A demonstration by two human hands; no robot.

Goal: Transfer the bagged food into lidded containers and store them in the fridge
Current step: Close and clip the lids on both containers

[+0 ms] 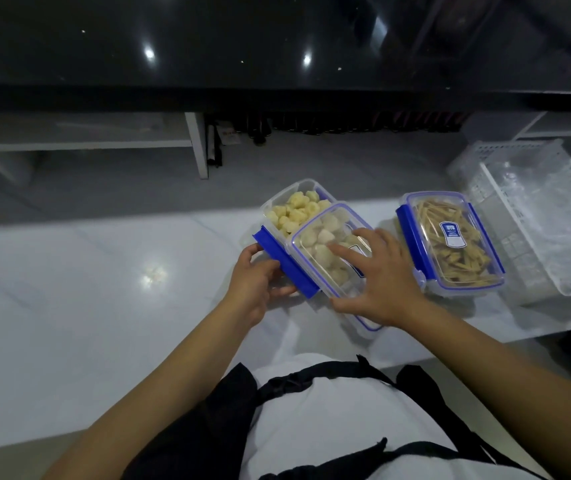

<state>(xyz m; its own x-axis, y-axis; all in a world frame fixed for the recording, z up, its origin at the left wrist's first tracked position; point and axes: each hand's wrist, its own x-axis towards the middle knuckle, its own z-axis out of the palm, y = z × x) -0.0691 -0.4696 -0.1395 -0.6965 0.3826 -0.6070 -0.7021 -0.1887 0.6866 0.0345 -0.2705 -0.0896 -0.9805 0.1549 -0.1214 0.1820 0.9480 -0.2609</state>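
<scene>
A clear container [277, 206] of pale yellow food pieces stands on the white counter [104, 271]. Its clear lid [322, 261], edged in blue, lies askew over the near part, and the far part stays uncovered. My left hand [253, 282] grips the lid's long blue clip [286, 263] at the left side. My right hand [377, 278] rests on top of the lid with fingers spread, thumb at the near edge. To the right, a second container [450, 244] of stick-shaped food sits with its lid on.
A white plastic basket [533, 216] holding crumpled clear bags sits at the right end of the counter. Beyond the counter there is a lower white shelf [87, 143] and a glossy black surface [242, 46]. The counter's near edge runs by my apron.
</scene>
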